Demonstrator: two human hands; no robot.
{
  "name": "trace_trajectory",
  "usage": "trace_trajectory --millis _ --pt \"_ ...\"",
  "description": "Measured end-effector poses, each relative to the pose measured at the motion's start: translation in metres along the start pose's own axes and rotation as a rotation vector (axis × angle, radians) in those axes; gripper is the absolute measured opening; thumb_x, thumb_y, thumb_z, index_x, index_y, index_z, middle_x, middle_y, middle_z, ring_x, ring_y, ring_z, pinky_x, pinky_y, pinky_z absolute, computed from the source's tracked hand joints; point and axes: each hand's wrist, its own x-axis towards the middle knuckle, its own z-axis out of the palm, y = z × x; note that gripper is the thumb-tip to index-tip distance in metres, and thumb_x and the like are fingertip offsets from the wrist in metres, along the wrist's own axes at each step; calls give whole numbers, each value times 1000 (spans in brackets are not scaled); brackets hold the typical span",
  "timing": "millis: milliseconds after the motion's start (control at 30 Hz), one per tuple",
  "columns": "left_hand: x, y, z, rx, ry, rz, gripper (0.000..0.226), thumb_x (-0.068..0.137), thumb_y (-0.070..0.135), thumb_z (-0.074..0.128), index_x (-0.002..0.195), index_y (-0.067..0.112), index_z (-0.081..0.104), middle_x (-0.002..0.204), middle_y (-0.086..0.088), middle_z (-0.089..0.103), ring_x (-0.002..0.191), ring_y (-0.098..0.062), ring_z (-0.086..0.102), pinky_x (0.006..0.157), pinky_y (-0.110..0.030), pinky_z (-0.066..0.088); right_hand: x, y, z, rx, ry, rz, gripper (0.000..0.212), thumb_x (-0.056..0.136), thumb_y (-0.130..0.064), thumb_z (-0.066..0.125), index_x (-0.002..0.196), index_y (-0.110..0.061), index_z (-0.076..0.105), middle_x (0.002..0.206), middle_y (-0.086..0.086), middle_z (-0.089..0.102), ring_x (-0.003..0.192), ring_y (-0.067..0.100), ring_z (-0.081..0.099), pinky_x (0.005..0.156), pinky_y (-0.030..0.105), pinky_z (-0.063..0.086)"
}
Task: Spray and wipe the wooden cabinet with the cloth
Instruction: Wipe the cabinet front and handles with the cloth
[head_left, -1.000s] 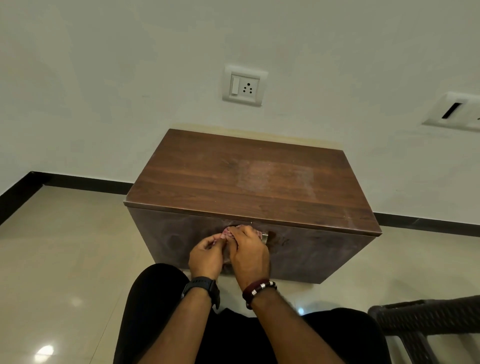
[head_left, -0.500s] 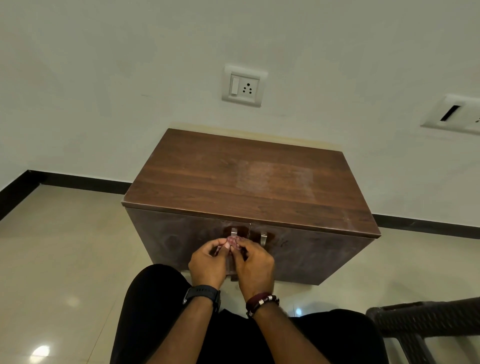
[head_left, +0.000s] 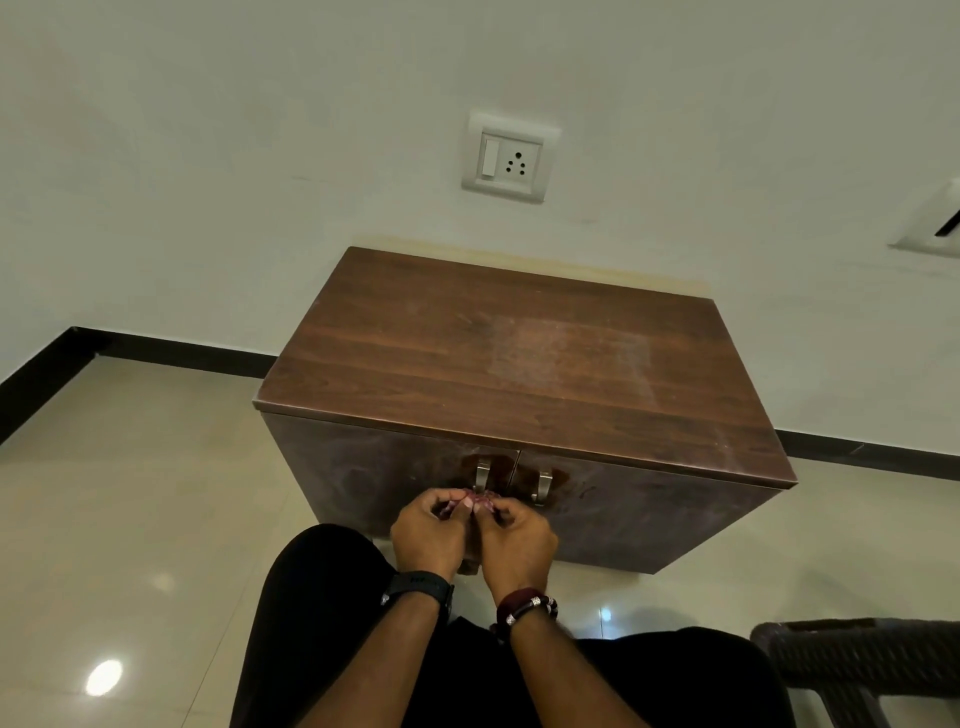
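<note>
- Pinching a small pinkish cloth between curled fingertips, the left hand and right hand meet side by side, knuckles up, low against the front of the cabinet.
- Only a sliver of the cloth shows above the fingers; the rest is hidden inside the two hands.
- A dark watch sits on the left wrist, a beaded bracelet on the right.
- Just above the hands, two metal handles flank the seam of the closed doors; a wet-looking dark patch surrounds them. What is inside cannot be seen.
- On the cabinet's top, a pale hazy rectangle lies right of centre.
- Black-clad legs fill the bottom edge, over a glossy tiled floor.
- At lower right, a dark wicker chair is cut off by the edge.
- On the wall behind, a socket; another plate at right is cropped.
</note>
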Motion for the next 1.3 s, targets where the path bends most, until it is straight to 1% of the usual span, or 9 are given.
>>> trace_trajectory --millis 167,433,633,767,833,967,1067,1167,1300 --pt "6 2 -1 -4 16 14 5 83 21 80 82 25 77 72 19 66 66 10 59 50 1 40 2 5 10 101 21 105 10 88 -20 79 81 -28 79 71 -16 72 69 -3 69 62 14 55" --pt "9 9 -5 45 72 41 8 81 26 80 80 32 75 73 19 69 66 8 62 50 -2 39 5 10 26 495 -120 390 6 84 -18 82 91 -18 83 84 0 80 86 22 77 82 43 63" --pt "5 3 2 5 17 10 10 81 22 79 79 31 74 76 16 72 69 8 63 55 -2 43 12 10 4 220 -13 187 9 86 -18 80 95 -22 81 85 -10 78 82 4 73 80 32 62" --pt "11 -5 3 -140 -117 -119 15 84 14 77 80 28 73 88 3 77 81 -10 72 79 -33 61 8 2 -1 108 6 102 10 88 -22 78 93 -30 80 80 -19 75 76 -6 69 72 18 59" --pt "12 -5 0 -149 -129 -126 14 84 11 76 81 25 74 87 3 77 82 -12 72 80 -36 61 4 -1 2 123 27 118 10 89 -22 77 93 -31 79 80 -19 73 75 -7 68 67 13 55" --pt "9 7 -8 -63 5 14 13 82 16 78 78 28 73 78 12 74 74 0 68 61 -15 53 3 -1 7 175 -4 178 6 90 -24 77 94 -29 79 84 -12 76 78 -1 70 73 24 60" --pt "3 15 -10 -37 12 85 13 82 16 78 82 29 74 79 15 73 74 3 67 58 -7 49 2 -3 1 195 -21 168 5 89 -26 77 90 -31 79 80 -14 76 76 -1 71 75 29 63" --pt "-2 11 -16 -58 9 106 15 84 18 77 90 32 73 86 14 74 80 2 68 65 -12 52 -6 -3 -9 222 -40 117 14 90 -23 75 91 -37 75 86 -16 76 82 0 72 76 27 62" --pt "-5 -1 -29 -190 -17 17 14 87 19 75 95 31 73 92 11 75 87 -7 72 78 -32 61 -21 0 -24 382 -75 64 34 95 0 58 107 -30 69 105 -11 76 99 5 71 82 32 61"
